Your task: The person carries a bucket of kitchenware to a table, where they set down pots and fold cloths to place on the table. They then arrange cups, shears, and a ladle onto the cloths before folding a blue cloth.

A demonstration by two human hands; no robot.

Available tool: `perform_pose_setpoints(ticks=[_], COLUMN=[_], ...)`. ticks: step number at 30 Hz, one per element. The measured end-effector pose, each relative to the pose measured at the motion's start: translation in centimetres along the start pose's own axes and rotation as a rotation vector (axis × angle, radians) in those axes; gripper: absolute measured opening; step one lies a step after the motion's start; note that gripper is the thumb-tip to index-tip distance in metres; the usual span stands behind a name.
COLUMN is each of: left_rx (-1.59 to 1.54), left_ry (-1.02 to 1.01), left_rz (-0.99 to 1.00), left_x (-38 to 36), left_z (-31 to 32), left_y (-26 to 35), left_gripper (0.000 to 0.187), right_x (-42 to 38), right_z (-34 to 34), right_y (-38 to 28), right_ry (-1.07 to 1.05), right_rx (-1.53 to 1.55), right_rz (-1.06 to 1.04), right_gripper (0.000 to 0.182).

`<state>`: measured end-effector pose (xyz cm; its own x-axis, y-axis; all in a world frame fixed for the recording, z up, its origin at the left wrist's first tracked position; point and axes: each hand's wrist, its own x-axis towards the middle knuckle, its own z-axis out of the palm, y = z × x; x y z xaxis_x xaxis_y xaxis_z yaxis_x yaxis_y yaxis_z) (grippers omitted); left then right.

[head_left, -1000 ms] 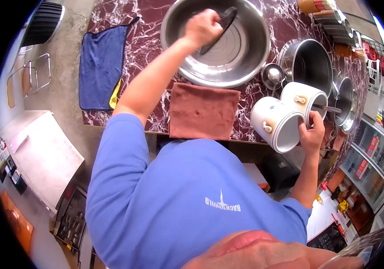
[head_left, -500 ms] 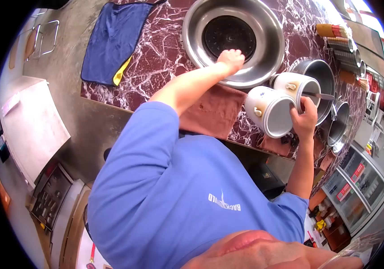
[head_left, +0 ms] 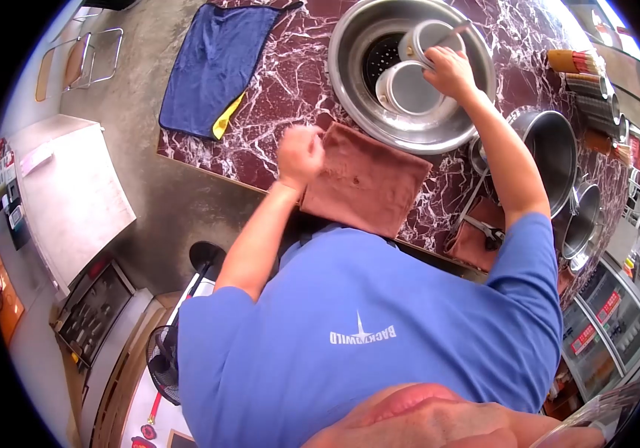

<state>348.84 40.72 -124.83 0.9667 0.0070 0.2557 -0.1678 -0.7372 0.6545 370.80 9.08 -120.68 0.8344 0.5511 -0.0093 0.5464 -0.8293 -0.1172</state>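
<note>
My right hand point(head_left: 450, 73) is closed on two white pots, gripping the rim of the upper white pot point(head_left: 415, 45) beside the lower white pot point(head_left: 414, 88). Both are tilted over a wide steel basin point(head_left: 347, 112), their mouths facing right. A flat handle point(head_left: 457, 31) sticks out at the upper pot. Part of a black perforated disc point(head_left: 385, 60) shows in the basin behind them. My left hand point(head_left: 301, 154), slightly blurred with fingers curled in, is at the left edge of a folded brown cloth point(head_left: 364, 179). I see nothing in it.
A blue cloth point(head_left: 215, 71) with a yellow corner lies on the marble-patterned table at left. At right are a deep steel pot point(head_left: 551, 153), a smaller steel pot point(head_left: 582, 216), stacked cups point(head_left: 592, 86) and tongs point(head_left: 488, 228) on another brown cloth.
My right hand has carried the two white pots from the table's front right up over the basin. My left hand has left the basin and come down to the brown cloth's edge.
</note>
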Motion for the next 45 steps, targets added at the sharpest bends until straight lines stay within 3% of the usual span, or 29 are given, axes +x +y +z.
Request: perform_pose_setpoints(ticks=[4,6,7,12,18,21,26,28,30,31,32,33,34,36,38,42,45], left_rx=[0.332,0.605,0.582,0.696,0.632,0.457,0.309,0.223,0.025,0.006,-0.069,-0.140,-0.039,0.131,0.238,0.184,0.155], left_ry=[0.241,0.183,0.023,0.057,0.098,0.187,0.091,-0.097,-0.243,-0.259,-0.260,-0.265,-0.214,-0.059,-0.049,-0.214,-0.336], left_rz=[-0.071,-0.184,-0.354,-0.306,-0.267,-0.212,-0.017,0.046,0.139,0.141,0.122,0.107,0.110,0.152,0.122,0.299,0.314], left_x=[4.7,5.0,4.3,3.6,3.6,3.2,1.4,-0.3,-3.3,-3.5,-2.6,-1.4,0.7,4.6,8.1,10.9,11.3], left_z=[-5.0,-6.1,-5.9,-5.1,-5.9,-6.4,-9.6,-10.9,-11.7,-12.8,-14.3,-15.9,-17.5,-18.0,-18.6,-18.9,-19.3], left_y=[-9.9,-14.9,-17.6,-18.2,-17.8,-17.6,-17.9,-17.5,-17.4,-17.6,-17.7,-18.0,-19.2,-24.7,-29.0,-32.8,-32.7], left_gripper=[0.035,0.050,0.058,0.058,0.059,0.056,0.011,0.012,0.014,0.014,0.015,0.017,0.016,0.014,0.019,0.019,0.014], right_x=[3.4,4.1,4.1,4.2,3.7,2.7,0.4,-0.8,-0.8,-0.3,0.4,1.5,2.6,4.3,5.1,5.1,5.0], right_z=[4.1,4.7,4.9,5.0,4.9,4.9,2.0,3.1,3.9,4.9,6.5,6.6,7.4,8.6,9.6,10.1,11.0], right_y=[0.5,0.2,0.0,-0.7,-3.0,-5.5,-16.5,-22.7,-29.6,-32.5,-34.5,-36.7,-37.9,-39.2,-39.4,-39.8,-39.4], right_ry=[-0.040,-0.061,-0.072,-0.076,-0.041,0.200,0.548,0.539,0.352,0.305,0.328,0.263,0.260,0.271,0.257,0.269,0.295], right_rx=[0.005,-0.010,-0.006,-0.015,-0.067,-0.045,0.154,0.352,0.566,0.672,0.618,0.677,0.609,0.505,0.369,0.238,0.212], right_rz=[-0.076,-0.090,-0.067,-0.024,0.201,0.335,0.487,0.470,0.515,0.587,0.491,0.534,0.538,0.618,0.668,0.650,0.618], right_gripper=[0.029,0.030,0.030,0.029,0.033,0.041,0.037,0.031,0.024,0.021,0.018,0.015,0.016,0.018,0.020,0.019,0.011])
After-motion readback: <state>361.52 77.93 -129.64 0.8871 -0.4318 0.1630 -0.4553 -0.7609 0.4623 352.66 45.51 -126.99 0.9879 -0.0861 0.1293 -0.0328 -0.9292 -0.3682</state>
